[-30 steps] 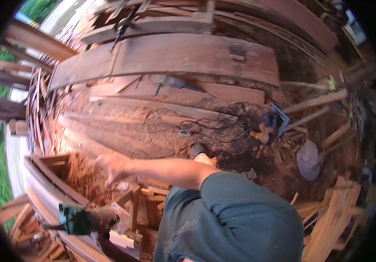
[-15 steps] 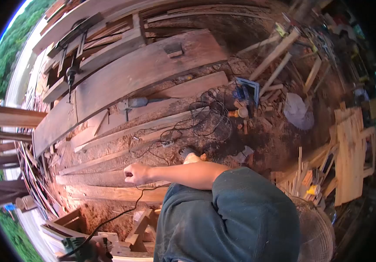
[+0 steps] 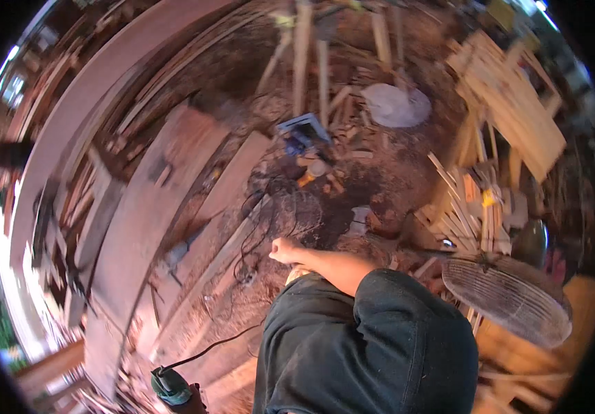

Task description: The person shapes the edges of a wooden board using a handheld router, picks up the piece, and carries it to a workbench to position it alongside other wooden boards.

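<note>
My left hand (image 3: 195,401), dark and partly cut off at the bottom edge, is wrapped round a green power tool (image 3: 171,386). A black cord (image 3: 218,343) runs up and right from the tool. My right hand (image 3: 285,251) is closed, just above a foot (image 3: 297,272) and right of tangled black cables (image 3: 246,259). What its fingers hold, if anything, is hidden. A grey power tool (image 3: 175,255) lies on a plank to the left.
A wide wooden slab (image 3: 142,207) and long planks (image 3: 208,238) slant across the left. At the top stand a blue-framed object (image 3: 304,131) and a pale sack (image 3: 395,105). A round wire-guarded fan (image 3: 508,300) and stacked boards (image 3: 511,103) are on the right.
The view has swung round to the right, bringing the fan into sight. My right hand has gone from spread fingers to closed and drawn nearer my body. My left hand keeps the green tool.
</note>
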`<action>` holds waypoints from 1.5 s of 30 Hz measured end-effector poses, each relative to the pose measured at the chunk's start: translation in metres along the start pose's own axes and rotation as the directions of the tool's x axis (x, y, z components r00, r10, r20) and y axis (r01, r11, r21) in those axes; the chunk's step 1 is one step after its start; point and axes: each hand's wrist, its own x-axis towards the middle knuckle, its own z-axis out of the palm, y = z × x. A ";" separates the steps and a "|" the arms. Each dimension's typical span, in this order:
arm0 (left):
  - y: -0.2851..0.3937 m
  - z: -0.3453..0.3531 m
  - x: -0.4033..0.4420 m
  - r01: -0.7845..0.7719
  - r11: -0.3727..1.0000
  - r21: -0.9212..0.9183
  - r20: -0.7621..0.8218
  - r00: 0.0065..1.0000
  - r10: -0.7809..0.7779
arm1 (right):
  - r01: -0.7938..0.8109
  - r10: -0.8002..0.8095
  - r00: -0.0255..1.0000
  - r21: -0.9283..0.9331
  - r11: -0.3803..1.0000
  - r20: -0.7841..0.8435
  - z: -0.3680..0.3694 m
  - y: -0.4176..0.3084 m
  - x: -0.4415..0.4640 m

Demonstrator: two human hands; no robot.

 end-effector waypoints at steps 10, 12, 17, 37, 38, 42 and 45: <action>0.155 0.165 0.215 -0.372 0.927 -0.047 0.166 0.912 0.375 | 0.129 0.075 0.794 0.289 0.949 -0.603 -0.148 0.023 -0.007; 0.186 0.201 0.244 -0.611 0.792 0.015 0.164 0.783 0.600 | 0.251 0.056 0.746 0.358 0.899 -0.664 -0.179 -0.010 -0.025; 0.278 0.265 0.285 -0.518 0.806 -0.285 0.429 0.684 0.591 | 0.327 -0.021 0.792 0.395 0.859 -0.610 -0.239 -0.049 -0.059; 0.384 0.237 0.260 0.084 0.527 -0.846 0.410 0.734 0.541 | 0.512 -0.357 0.756 0.156 0.845 -0.549 -0.256 -0.057 0.017; 0.368 0.232 0.263 0.076 0.465 -0.882 0.348 0.772 0.532 | 0.506 -0.381 0.754 0.104 0.856 -0.534 -0.257 -0.061 0.015; 0.339 0.177 0.249 0.317 0.168 -0.934 0.350 0.708 0.613 | 0.517 -0.360 0.786 0.217 0.828 -0.503 -0.229 -0.066 0.000; 0.350 0.158 0.219 0.277 -0.060 -0.959 0.159 0.701 0.695 | 0.597 -0.398 0.733 0.241 0.765 -0.552 -0.204 -0.094 -0.014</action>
